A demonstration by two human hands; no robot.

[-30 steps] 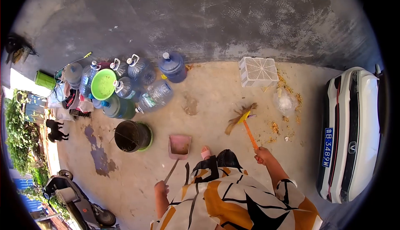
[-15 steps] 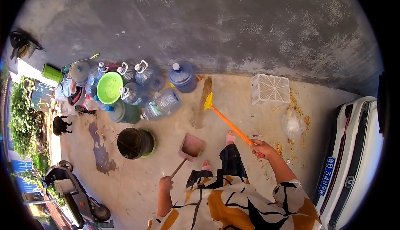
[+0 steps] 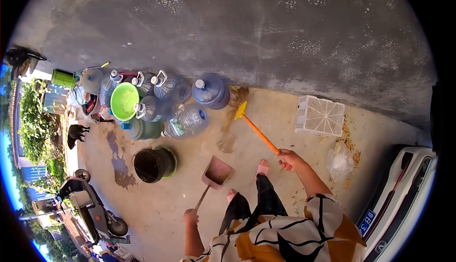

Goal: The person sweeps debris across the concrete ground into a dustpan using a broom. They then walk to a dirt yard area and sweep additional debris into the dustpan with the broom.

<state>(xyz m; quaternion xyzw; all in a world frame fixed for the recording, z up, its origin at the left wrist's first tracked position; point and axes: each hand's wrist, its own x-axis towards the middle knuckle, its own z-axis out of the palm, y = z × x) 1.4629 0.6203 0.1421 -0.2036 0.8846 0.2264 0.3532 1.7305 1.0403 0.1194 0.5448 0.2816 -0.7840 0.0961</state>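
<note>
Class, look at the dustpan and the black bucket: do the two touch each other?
Apart. The head view plainly shows a stretch of floor between the dustpan and the black bucket.

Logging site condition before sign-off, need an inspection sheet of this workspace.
Surface: concrete floor, stained; yellowish debris beside a clear plastic bag.
Job's things: orange-handled broom, bristles near the wall's foot, floor contact unclear; pink dustpan, contents unclear.
Clutter: large water bottles grouped around a green basin; dark bucket; white crate.
Grippers: bare hands; left hand on dustpan handle, right hand on broom handle.
Cables: nothing seen.
Surroundings: grey wall, car, scooter, black dog.
</note>
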